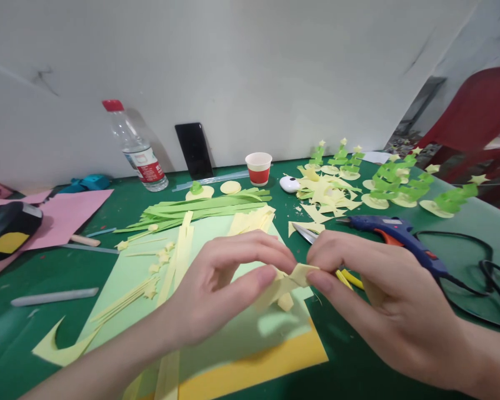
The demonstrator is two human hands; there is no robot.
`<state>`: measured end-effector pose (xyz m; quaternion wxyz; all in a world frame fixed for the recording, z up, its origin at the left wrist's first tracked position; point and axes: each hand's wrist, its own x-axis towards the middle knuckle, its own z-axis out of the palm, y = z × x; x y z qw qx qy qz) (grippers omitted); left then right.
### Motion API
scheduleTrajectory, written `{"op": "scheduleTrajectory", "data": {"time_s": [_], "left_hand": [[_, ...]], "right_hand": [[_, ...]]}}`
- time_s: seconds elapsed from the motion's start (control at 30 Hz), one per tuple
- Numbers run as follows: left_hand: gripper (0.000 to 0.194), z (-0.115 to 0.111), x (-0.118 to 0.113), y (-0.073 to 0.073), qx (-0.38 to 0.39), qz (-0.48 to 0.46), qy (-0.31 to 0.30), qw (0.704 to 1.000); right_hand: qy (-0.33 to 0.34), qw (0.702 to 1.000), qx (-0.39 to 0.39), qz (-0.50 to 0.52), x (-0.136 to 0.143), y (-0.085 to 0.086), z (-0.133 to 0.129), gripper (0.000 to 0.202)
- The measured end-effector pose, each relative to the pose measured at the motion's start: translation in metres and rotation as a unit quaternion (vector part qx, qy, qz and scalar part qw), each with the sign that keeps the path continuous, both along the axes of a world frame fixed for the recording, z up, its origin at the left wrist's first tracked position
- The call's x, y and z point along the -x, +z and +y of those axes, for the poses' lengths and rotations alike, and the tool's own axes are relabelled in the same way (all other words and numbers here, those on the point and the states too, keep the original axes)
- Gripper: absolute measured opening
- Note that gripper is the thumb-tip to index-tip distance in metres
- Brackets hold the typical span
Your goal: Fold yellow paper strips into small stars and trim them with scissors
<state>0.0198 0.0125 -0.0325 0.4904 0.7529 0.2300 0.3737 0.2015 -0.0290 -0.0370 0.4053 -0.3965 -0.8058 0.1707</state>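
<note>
Between my two hands is a pale yellow paper strip (302,274), folded at its end, over the light green sheet (216,350). My left hand (229,283) pinches one side with thumb and fingers. On the other side, my right hand (370,294) closes thumb and forefinger on the folded end. Just below the strip lies a small folded yellow paper piece (285,302). Scissors with yellow handles (352,279) lie partly hidden behind my right hand. Long yellow paper strips (177,261) and small paper stars (150,289) are spread left of my left hand.
Behind stand a water bottle (144,153), a phone (194,150) and a paper cup (259,168). Green strips (200,208) lie in front of them. To the right are a blue glue gun (400,233) with its cord, yellow scraps (327,189) and several green spiral paper trees (416,189).
</note>
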Motion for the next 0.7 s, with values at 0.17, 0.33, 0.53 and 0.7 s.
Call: {"op": "scheduleTrajectory", "data": {"time_s": [0.17, 0.33, 0.53, 0.7], "left_hand": [[0.015, -0.0042, -0.0057, -0.0003, 0.010, -0.036, 0.039, 0.999], [0.019, -0.0067, -0.0085, 0.0006, 0.001, -0.059, 0.052, 0.997], [0.024, -0.0098, -0.0087, 0.0021, 0.003, -0.051, 0.071, 0.996], [0.018, -0.0083, -0.0088, 0.0040, 0.123, -0.017, 0.076, 0.989]], "right_hand": [[-0.023, 0.998, 0.045, 0.045, 0.0017, -0.0015, -0.0025, 0.027], [-0.023, 0.994, 0.076, 0.079, 0.0031, 0.0003, -0.0047, 0.026], [-0.013, 0.987, 0.112, 0.112, 0.0035, 0.0023, -0.0036, 0.029], [-0.022, 0.991, 0.095, 0.094, 0.0030, 0.0063, -0.0025, 0.027]]}}
